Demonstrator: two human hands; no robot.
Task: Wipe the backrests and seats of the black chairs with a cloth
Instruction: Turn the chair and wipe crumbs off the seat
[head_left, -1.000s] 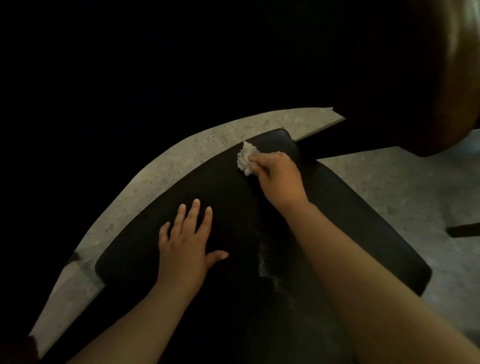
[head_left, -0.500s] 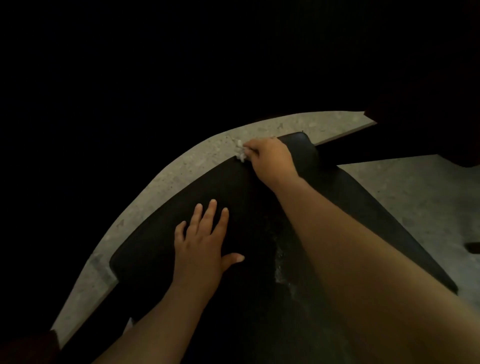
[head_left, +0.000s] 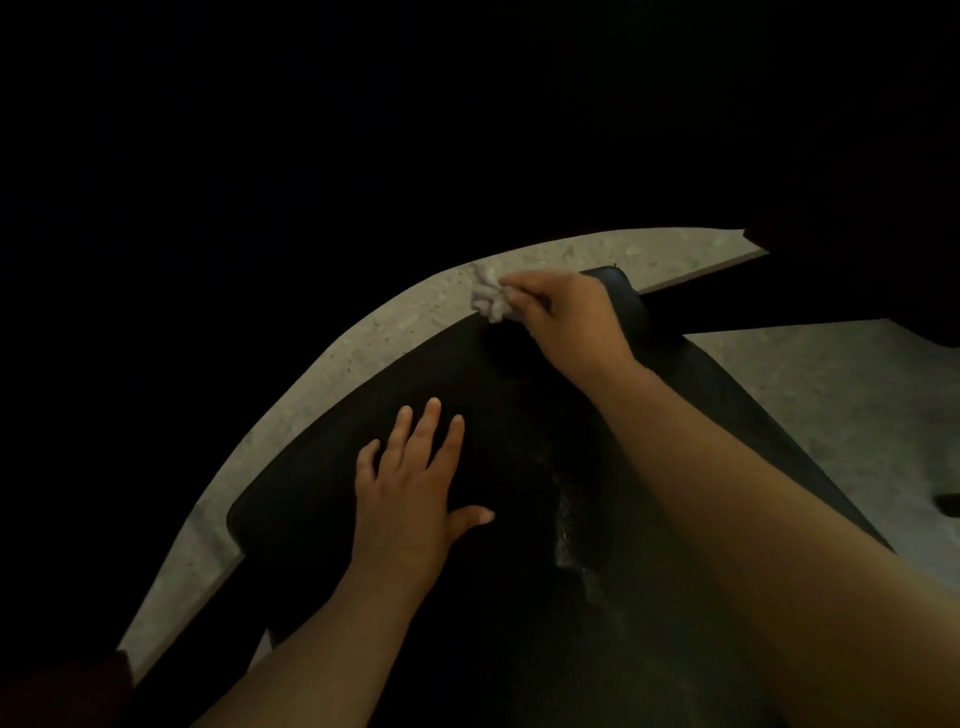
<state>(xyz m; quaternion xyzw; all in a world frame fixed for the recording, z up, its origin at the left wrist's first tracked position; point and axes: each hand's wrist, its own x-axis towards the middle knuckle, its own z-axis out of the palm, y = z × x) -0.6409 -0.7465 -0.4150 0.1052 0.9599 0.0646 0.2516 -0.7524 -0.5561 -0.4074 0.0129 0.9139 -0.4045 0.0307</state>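
Observation:
A black padded chair seat (head_left: 322, 478) fills the lower middle of the view, with a faint shiny smear near its centre. My right hand (head_left: 566, 317) pinches a crumpled white cloth (head_left: 488, 299) at the seat's far edge, close to its far corner. My left hand (head_left: 410, 488) lies flat on the seat, fingers straight and spread, a little nearer to me and to the left of the cloth. The chair's backrest cannot be made out in the dark.
Speckled grey floor (head_left: 363, 338) shows in a curved band beyond the seat and again at the right (head_left: 831, 395). Everything above and to the left is black shadow. A dark shape (head_left: 883, 291) looms at the upper right.
My right hand has slid the cloth from the seat's surface out to its far edge. The view has shifted, and the brown object at the upper right is no longer lit.

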